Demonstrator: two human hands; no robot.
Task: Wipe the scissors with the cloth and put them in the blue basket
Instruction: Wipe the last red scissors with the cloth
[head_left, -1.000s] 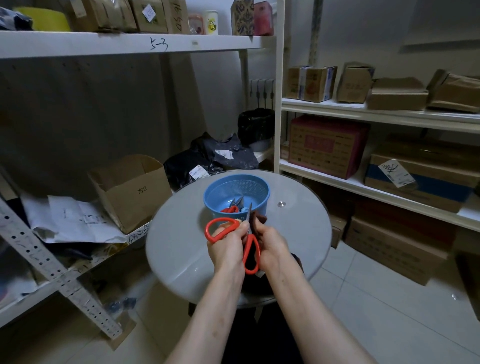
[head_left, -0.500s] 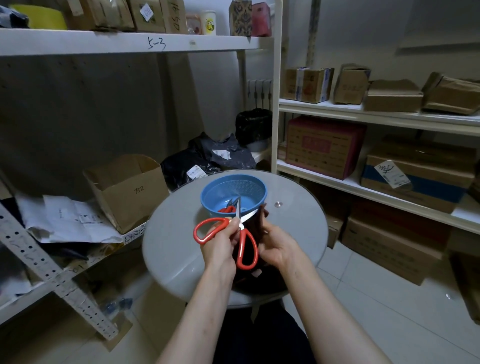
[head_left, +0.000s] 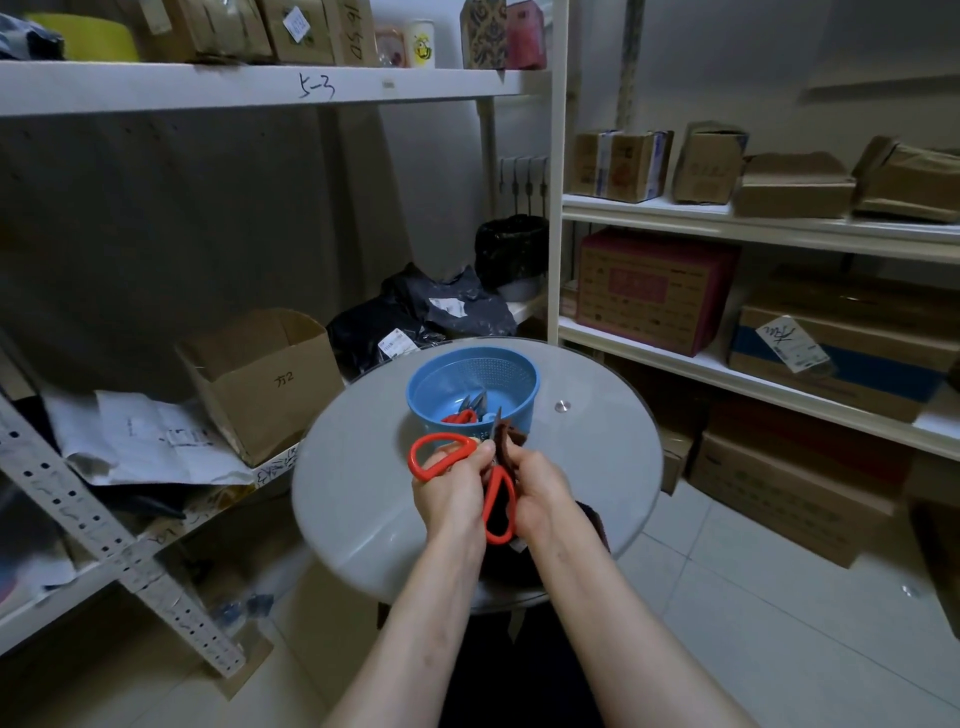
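Shelf (head_left: 208, 85) marked 5-3, carton (head_left: 270, 384) marked 方2, scissors (head_left: 441, 438) against cloth (head_left: 506, 434)

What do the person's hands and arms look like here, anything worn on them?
Both are bare. The left hand and right hand wear no gloves, and no ring, watch or bracelet shows. The left forearm and right forearm are uncovered down to the frame edge; no sleeve is visible.

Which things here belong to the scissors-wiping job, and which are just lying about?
Job in hand:
red-handled scissors gripped by the left hand; brown cloth held by the right hand; blue basket; other scissors already in it.

Lying about:
open cardboard box; black plastic bags; loose papers; cartons on the right shelves.
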